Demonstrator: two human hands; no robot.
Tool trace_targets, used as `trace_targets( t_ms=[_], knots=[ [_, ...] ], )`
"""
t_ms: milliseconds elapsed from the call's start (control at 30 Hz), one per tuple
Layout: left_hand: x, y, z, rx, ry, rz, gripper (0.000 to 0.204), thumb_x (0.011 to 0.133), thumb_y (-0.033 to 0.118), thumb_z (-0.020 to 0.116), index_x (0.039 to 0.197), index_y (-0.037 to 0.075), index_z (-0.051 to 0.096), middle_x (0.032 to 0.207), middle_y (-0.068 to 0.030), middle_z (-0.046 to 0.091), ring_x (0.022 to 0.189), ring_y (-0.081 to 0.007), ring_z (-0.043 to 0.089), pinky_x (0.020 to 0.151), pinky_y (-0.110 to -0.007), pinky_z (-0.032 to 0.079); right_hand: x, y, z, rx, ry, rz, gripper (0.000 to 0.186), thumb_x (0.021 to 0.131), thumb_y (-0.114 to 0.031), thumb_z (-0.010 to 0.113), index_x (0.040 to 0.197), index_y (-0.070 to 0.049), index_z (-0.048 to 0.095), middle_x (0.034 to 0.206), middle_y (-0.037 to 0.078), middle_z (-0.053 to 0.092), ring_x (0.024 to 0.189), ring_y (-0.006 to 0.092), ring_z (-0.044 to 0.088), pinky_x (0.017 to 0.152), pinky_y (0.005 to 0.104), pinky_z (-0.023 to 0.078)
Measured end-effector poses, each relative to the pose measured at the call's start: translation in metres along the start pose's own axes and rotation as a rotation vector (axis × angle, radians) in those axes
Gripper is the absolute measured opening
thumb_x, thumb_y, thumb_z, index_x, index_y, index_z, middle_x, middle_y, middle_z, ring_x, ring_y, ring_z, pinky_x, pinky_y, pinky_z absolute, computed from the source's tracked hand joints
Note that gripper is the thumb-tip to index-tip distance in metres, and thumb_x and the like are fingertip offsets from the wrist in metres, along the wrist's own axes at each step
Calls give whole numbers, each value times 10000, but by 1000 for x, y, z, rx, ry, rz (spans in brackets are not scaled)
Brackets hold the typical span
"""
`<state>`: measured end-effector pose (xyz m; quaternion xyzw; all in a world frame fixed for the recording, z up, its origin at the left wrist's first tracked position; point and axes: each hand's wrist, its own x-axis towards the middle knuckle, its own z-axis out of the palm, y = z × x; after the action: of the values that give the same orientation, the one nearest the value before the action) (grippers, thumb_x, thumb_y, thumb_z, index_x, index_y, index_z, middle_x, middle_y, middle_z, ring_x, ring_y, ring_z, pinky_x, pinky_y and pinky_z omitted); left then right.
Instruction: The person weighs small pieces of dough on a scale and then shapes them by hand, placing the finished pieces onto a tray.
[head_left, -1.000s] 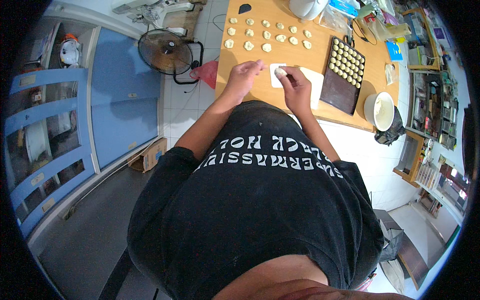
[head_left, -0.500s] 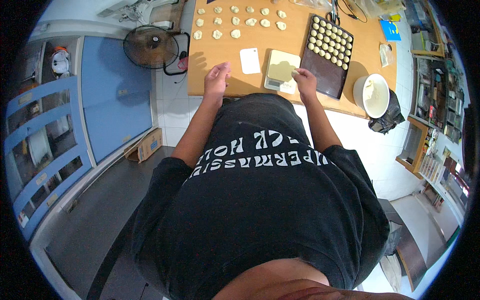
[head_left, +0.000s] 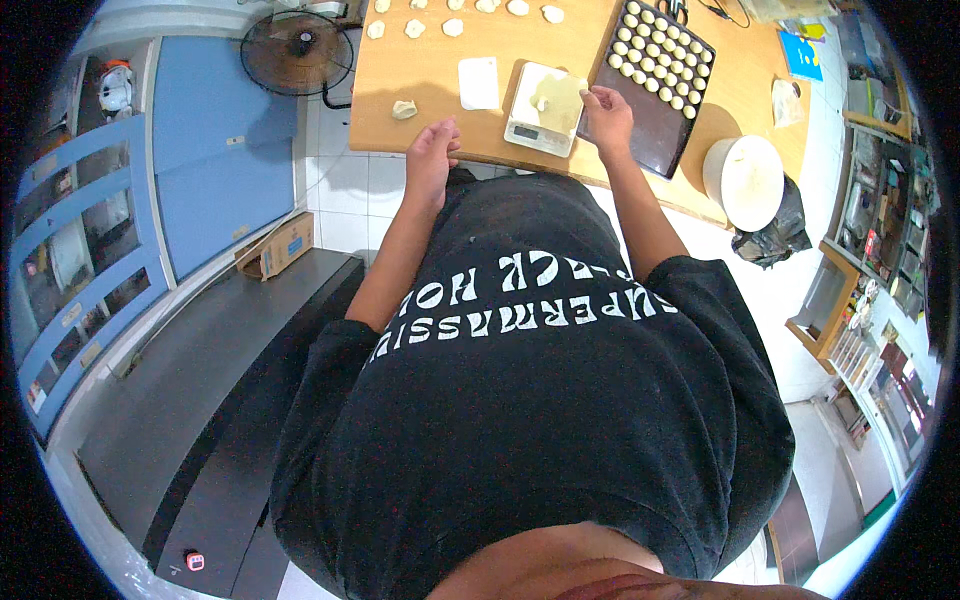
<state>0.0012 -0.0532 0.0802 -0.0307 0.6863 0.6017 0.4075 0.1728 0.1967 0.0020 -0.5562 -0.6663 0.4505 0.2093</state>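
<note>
A white kitchen scale [head_left: 527, 135] with a pale yellow pan stands near the table's front edge. On its pan sits a small piece of dough [head_left: 543, 103]. My right hand [head_left: 610, 120] is at the pan's right edge, thumb and fingertips pinched together; whatever is between them cannot be made out. My left hand [head_left: 432, 162] hovers at the front edge of the table, fingers curled in, their contents hidden. Just beyond it a larger lump of dough [head_left: 403, 109] lies on the wood. Left of the scale is a flat white rectangular piece [head_left: 479, 83].
Several dough pieces [head_left: 414, 29] lie in rows at the far left. A dark baking tray [head_left: 640, 130] behind my right hand carries rows of round dough balls [head_left: 651, 51]. To the right, a white bowl [head_left: 750, 180] stands near the table edge [head_left: 690, 207]; a fan [head_left: 298, 52] is beyond the left side.
The view has shifted, so the table sits higher. A dough piece now shows on the scale pan. My left hand has drawn back toward me, and the dough lump shows beyond it.
</note>
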Motion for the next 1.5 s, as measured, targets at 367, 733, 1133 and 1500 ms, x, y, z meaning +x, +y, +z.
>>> trace_targets(
  t_ms=[367,733,1133,1500],
  knots=[
    [-3,-5,10,110,-79,-29,333,1011,378,624,1189,100,670,1048,-15,667,900,-104,582,748,-273,462,-42,5,-33,362,-163,220,306,945,-238,707,1125,10,694,948,63,715,851,137,647,776,284,515],
    [16,-6,-21,155,-188,-70,364,1026,364,603,1266,93,647,1055,-17,678,879,-107,608,737,-263,465,-95,4,17,191,-218,90,362,955,-310,688,1136,4,693,925,113,721,872,188,671,800,332,523],
    [113,-8,-160,661,-198,243,373,931,222,732,1218,-3,655,1049,-96,712,941,-136,658,866,-276,512,-131,-50,173,-161,-351,13,502,853,-377,737,1195,-15,676,1134,277,670,1095,410,644,958,469,520],
    [172,22,-171,1146,-378,715,632,800,220,807,1381,146,569,1251,-183,559,1193,-385,551,1016,-454,476,-71,-113,256,-732,11,344,969,728,-573,822,1399,17,447,1381,195,470,1343,382,427,1046,533,457]
  ],
)
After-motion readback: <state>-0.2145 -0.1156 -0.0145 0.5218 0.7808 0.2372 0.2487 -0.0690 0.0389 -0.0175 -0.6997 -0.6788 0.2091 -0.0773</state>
